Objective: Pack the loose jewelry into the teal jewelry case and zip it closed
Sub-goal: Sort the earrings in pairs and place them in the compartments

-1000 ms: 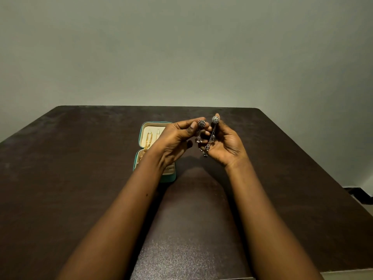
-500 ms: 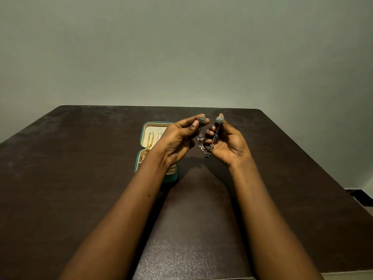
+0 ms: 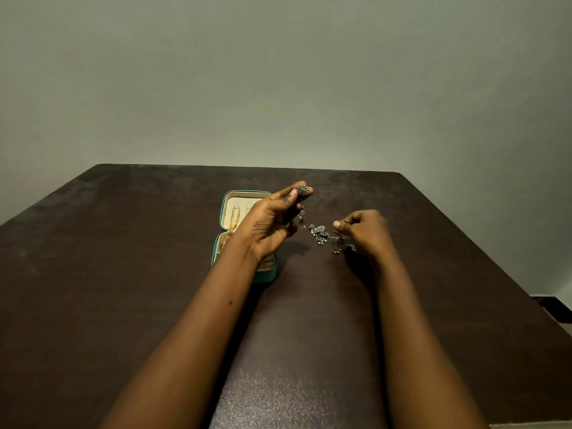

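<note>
1. Two bare forearms entered from the near edge and reached forward over the dark brown table [image 3: 123,274]. The left forearm crossed above the near part of the case.
2. The right hand [image 3: 366,232] was held low over the tabletop, right of centre. Its fingers were curled, and thumb and fingertips pinched one end of a silver drop earring [image 3: 322,235]. The piece trailed leftward from the grip, close to the surface. Contact with the table could not be determined, as this area was blurred.
3. The left hand [image 3: 269,227] was held higher, with the palm turned toward the right hand. Thumb and forefinger pinched a flower-stud earring [image 3: 302,191] at its round head, and the drop hung straight down beside the palm. The remaining fingers were loosely bent.
4. The hanging drop ended near the left end of the silver drop earring. Whether the two touched could not be told.
5. The teal jewelry case [image 3: 220,215] stood on the table just behind and left of the left hand, unzipped, with its lid raised on the far side and its cream lining exposed. The left wrist hid part of the base. A gold chain [image 3: 234,216] lay against the lid lining and ran down toward the base.
6. A plain grey-green wall [image 3: 278,88] stood beyond the table's far edge.
</note>
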Action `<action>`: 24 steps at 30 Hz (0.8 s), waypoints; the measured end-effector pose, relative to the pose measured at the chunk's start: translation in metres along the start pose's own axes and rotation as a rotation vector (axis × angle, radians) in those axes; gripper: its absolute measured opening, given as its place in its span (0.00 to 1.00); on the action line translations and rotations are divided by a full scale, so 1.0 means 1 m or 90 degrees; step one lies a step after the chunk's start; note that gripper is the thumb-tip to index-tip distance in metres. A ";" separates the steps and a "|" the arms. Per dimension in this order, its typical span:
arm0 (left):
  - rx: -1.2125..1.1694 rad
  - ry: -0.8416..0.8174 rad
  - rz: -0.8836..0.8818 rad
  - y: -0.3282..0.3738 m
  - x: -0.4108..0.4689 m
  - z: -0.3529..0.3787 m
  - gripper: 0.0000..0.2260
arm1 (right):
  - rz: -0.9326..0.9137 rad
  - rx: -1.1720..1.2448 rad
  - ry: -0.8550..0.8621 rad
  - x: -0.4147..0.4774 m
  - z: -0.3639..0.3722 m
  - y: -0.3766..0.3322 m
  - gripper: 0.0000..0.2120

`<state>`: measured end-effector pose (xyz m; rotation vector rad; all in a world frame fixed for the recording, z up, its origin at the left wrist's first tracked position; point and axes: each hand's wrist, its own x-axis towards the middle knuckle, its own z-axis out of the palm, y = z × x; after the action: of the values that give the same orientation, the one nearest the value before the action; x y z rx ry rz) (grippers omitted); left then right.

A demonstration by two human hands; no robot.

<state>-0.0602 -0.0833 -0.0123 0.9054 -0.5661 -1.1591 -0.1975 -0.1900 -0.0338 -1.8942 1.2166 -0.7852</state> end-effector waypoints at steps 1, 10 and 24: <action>-0.008 0.006 -0.004 0.000 0.000 -0.001 0.09 | -0.003 -0.033 -0.008 0.001 0.003 0.001 0.07; -0.043 0.072 -0.045 -0.001 0.003 -0.006 0.08 | -0.061 -0.124 0.031 0.006 0.015 0.002 0.06; -0.026 0.070 -0.016 -0.005 0.007 -0.010 0.09 | -0.089 -0.267 -0.055 0.024 0.036 -0.010 0.09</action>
<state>-0.0531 -0.0874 -0.0226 0.9373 -0.4406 -1.1326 -0.1556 -0.2005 -0.0426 -2.3474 1.2785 -0.5387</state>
